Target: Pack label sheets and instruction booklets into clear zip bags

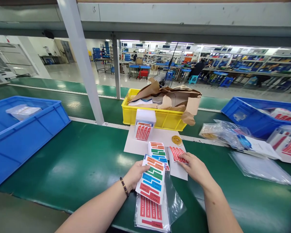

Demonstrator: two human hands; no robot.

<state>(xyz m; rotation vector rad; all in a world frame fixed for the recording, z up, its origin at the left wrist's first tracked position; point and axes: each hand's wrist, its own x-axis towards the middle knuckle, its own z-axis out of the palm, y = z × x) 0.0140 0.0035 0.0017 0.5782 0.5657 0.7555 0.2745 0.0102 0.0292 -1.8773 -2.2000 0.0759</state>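
Note:
My left hand [137,174] grips a sheet of coloured stickers [152,179], its thumb on top. Orange, green, blue and red labels are printed on this sheet. Below it lies a clear plastic bag [176,197] with red-labelled sticker sheets [151,212] showing "Max Level" and "Min Level". The fingers of my right hand [190,165] are closed on the edge of a red sticker sheet [176,153]; the fingertips are partly hidden. Between the hands, a stack of coloured sticker sheets [157,151] rests on white paper [129,144]. Behind it stands an upright pack of red stickers [143,132].
A yellow crate [155,118] with torn brown paper [168,102] stands behind the sheets. Yellow tape [177,139] lies on the paper. Blue crates [26,142] flank the green bench [87,161]; plastic bags [262,166] lie at right. A white post [83,61] rises left of centre.

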